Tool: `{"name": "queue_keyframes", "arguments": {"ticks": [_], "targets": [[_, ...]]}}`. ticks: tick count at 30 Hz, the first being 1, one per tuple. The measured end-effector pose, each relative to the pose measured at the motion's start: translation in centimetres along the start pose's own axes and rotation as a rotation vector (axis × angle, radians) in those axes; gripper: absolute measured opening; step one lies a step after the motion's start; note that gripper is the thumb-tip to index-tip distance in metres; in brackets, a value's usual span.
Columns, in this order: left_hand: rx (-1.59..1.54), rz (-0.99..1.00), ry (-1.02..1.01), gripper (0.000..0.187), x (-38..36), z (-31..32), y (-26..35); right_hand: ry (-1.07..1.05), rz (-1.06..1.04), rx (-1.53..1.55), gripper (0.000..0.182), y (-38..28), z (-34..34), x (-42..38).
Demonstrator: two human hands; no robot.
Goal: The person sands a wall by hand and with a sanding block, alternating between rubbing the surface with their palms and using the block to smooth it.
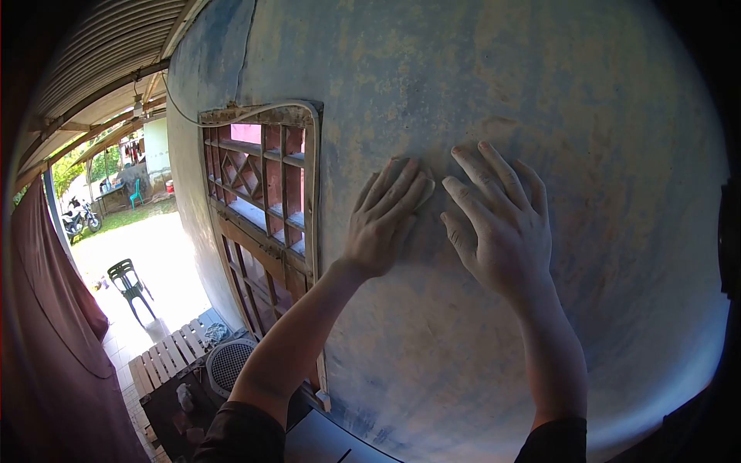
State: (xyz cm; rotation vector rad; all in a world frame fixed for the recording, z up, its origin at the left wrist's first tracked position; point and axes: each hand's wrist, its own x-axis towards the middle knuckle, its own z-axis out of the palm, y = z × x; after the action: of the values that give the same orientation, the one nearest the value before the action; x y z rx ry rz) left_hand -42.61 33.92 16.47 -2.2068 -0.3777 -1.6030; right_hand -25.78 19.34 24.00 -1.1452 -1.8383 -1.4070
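My left hand [386, 216] lies against the blue-grey wall [432, 332], fingers held together and pointing up. Beside its index finger shows the edge of a pale flat piece [425, 193], pressed between the fingers and the wall; most of it is hidden by the hand, and I cannot tell what kind of thing it is. To the right, my right hand [502, 216] is spread with its fingers apart, palm toward the wall and nothing in it. Patchy, worn paint and darker smudges cover the wall around both hands.
Left of my hands is a wooden-framed window [258, 177] with a cable along its top. Below stand a round-grilled speaker [231, 364] and a slatted wooden bench [171, 353]. Outside are a dark plastic chair [130, 285] and a motorcycle [79, 216]. A brown curtain [54, 324] hangs at left.
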Motion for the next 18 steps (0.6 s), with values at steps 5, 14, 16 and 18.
{"name": "queue_keyframes", "arguments": {"ticks": [5, 14, 16, 18], "targets": [[-0.033, -0.396, 0.232, 0.057, -1.4, 1.5, -1.3, -0.005, 0.019, 0.040, 0.031, -0.2, -0.4, -0.2], [-0.284, -0.304, 0.009, 0.052, -1.5, -0.1, 3.1, 0.009, 0.015, 0.061, 0.028, 0.0, 0.1, -0.6], [-0.507, -0.406, 0.052, 0.047, -2.6, -1.1, 3.5, 0.043, 0.023, 0.082, 0.027, 0.1, 0.1, -0.5], [-0.726, -0.523, 0.103, 0.044, -4.9, -2.8, 4.2, 0.050, 0.063, 0.066, 0.027, 0.0, 0.1, -1.0]]}}
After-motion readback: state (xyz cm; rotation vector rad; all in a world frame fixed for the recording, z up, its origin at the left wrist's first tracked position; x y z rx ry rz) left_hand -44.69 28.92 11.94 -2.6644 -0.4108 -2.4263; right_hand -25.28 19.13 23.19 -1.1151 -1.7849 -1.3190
